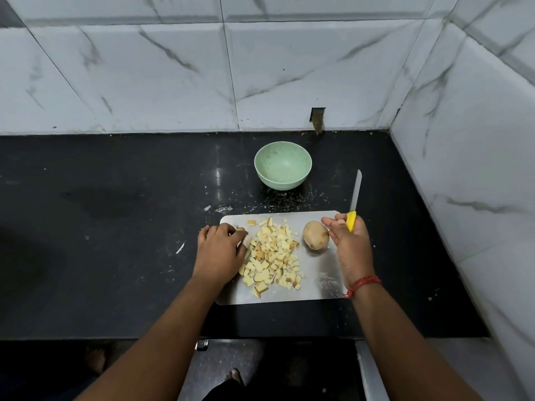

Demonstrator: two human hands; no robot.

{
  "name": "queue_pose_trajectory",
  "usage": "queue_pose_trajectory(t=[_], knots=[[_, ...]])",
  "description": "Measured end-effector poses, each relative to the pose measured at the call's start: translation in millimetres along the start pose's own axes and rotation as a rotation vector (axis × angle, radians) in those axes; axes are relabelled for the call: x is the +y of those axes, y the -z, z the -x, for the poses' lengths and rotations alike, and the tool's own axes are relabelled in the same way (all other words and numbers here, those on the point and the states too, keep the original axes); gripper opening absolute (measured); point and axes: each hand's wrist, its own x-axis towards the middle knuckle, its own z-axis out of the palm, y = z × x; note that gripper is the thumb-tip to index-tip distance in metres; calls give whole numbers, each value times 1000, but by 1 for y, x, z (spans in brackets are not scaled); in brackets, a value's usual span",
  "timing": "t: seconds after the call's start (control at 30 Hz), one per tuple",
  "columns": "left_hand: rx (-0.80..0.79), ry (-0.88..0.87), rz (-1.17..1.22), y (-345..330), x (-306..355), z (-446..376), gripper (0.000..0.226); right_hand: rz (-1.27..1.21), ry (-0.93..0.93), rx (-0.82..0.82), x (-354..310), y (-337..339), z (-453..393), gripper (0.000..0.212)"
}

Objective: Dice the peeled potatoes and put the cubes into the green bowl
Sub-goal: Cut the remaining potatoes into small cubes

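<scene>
Pale potato cubes point(272, 253) heaped beside a whole peeled potato point(315, 235); empty green bowl point(282, 165) upright beyond.

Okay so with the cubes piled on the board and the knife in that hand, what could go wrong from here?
1. The right hand holds the knife blade up while its fingers reach toward the whole potato; the grip looks loose, so it might slip.
2. The bowl sits beyond the board, so cubes may drop on the counter during transfer.
</scene>
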Motion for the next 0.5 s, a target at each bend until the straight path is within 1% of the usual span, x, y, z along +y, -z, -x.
queue_pose_trajectory(t=[0.2,0.27,0.4,0.5], knots=[[-53,-43,50,3,2,-1,31,11,4,3,2,3,3,10],[-56,-54,110,4,2,-1,30,5,-1,4,2,3,4,10],[-124,-64,218,4,1,-1,32,10,-1,-2,3,4,5,10],[-81,7,395,9,2,-4,30,12,4,-7,3,6,7,8]])
